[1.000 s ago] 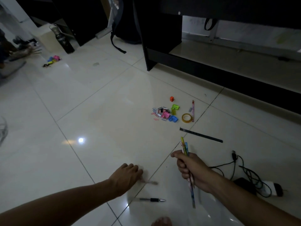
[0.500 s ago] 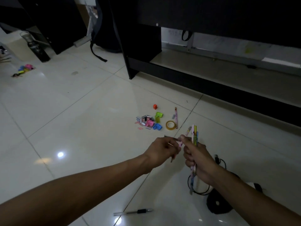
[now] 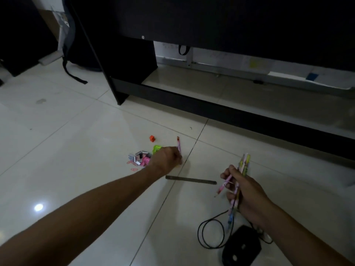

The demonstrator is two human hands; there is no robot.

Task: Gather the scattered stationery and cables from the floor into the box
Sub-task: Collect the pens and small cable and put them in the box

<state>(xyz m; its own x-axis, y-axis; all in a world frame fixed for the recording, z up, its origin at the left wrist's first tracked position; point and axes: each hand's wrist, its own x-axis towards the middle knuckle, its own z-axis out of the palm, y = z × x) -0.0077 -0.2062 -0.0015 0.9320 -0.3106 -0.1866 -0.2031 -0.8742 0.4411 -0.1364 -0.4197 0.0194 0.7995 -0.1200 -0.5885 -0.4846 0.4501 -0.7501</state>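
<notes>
Reaching for 1 pink pencil on pale floor tile, beside clips.

Left hand down over pencil's near end, closure impossible to tell; right hand clenched on pencil bundle. Best pinched mid-shaft, lifted level, then added to bundle. Ruler, cable left; no box visible.

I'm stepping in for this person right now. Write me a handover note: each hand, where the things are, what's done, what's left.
Right hand: gripping a bundle of pencils.
Left hand: reaching a pink pencil on the floor; grip unclear.
On the floor: ruler, clip pile, orange piece, black cable.
Done: several pencils collected.
Left: everything else; no box in view.
</notes>
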